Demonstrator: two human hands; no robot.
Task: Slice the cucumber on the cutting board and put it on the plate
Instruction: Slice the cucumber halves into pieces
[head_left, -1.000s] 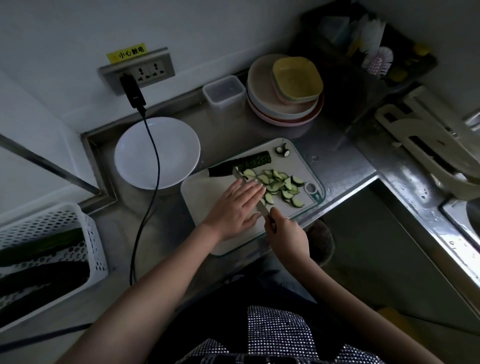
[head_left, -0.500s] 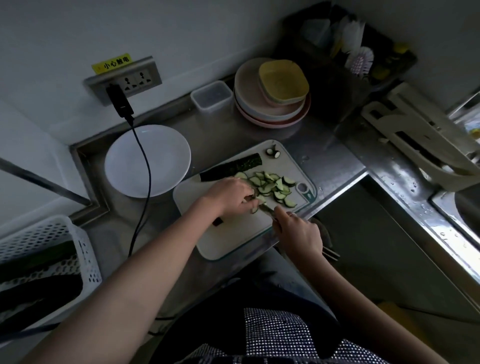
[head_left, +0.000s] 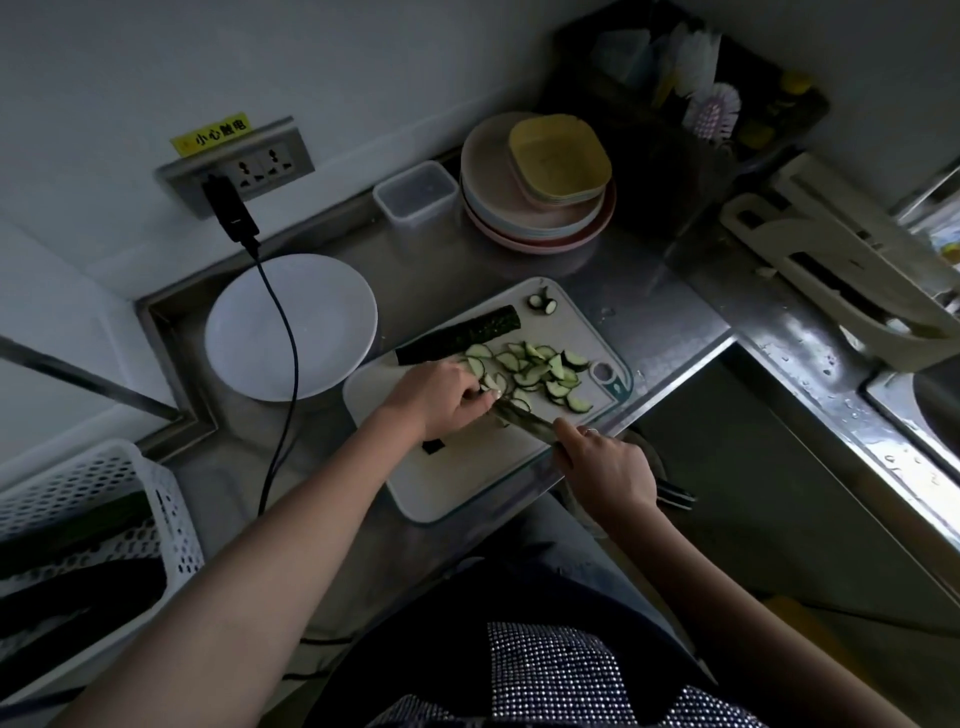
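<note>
A white cutting board (head_left: 457, 475) lies on the steel counter. Several half-moon cucumber slices (head_left: 540, 371) are piled on its right half. An uncut dark cucumber half (head_left: 460, 334) lies along the board's far edge, with a small end piece (head_left: 543, 303) near the far corner. My left hand (head_left: 441, 397) is curled over slices at the knife blade, fingers pinching them. My right hand (head_left: 605, 470) grips the knife (head_left: 522, 418) by its handle, the blade lying low on the board toward the slices. The white plate (head_left: 291, 327) stands to the left of the board with nothing on it.
A black cable (head_left: 283, 364) from the wall socket runs across the plate's edge. A white basket (head_left: 88, 545) with dark cucumbers sits at the left. Stacked plates (head_left: 535, 187) and a clear container (head_left: 418, 200) stand behind the board. A sink edge (head_left: 883, 395) is on the right.
My left hand went from flat fingers on the board to curled over the slices by the blade. The knife stays low on the board in my right hand.
</note>
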